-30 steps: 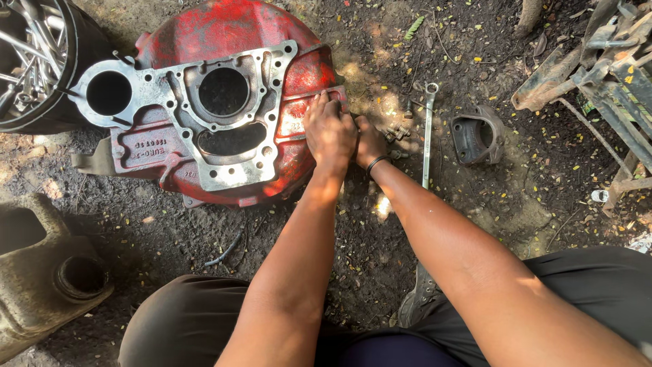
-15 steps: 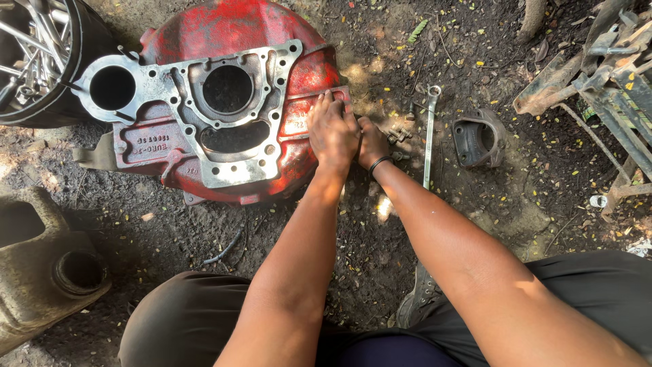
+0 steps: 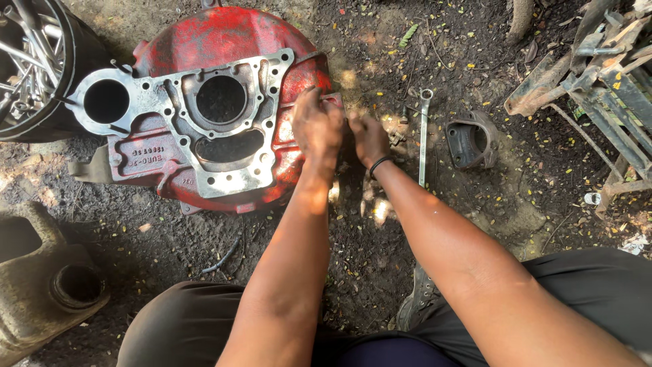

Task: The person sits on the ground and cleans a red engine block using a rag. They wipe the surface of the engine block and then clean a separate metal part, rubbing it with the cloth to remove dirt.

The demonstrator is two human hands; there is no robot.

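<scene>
Touching red housing (image 3: 224, 41) right edge: left hand (image 3: 318, 126), right hand (image 3: 369, 138).

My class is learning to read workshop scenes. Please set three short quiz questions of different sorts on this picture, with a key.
1. True or false: the spanner lies on the ground to the right of both hands.
2. Which part do the left hand and right hand work at?
A. the right edge of the red housing
B. the wheel rim
C. the small dark bracket
3. Fill in: the plate bolted on the red housing is ____ in colour.

Key
1. True.
2. A; whether either hand grips anything cannot be told.
3. Silver-grey: the metal plate is bare metal with round openings.
</scene>
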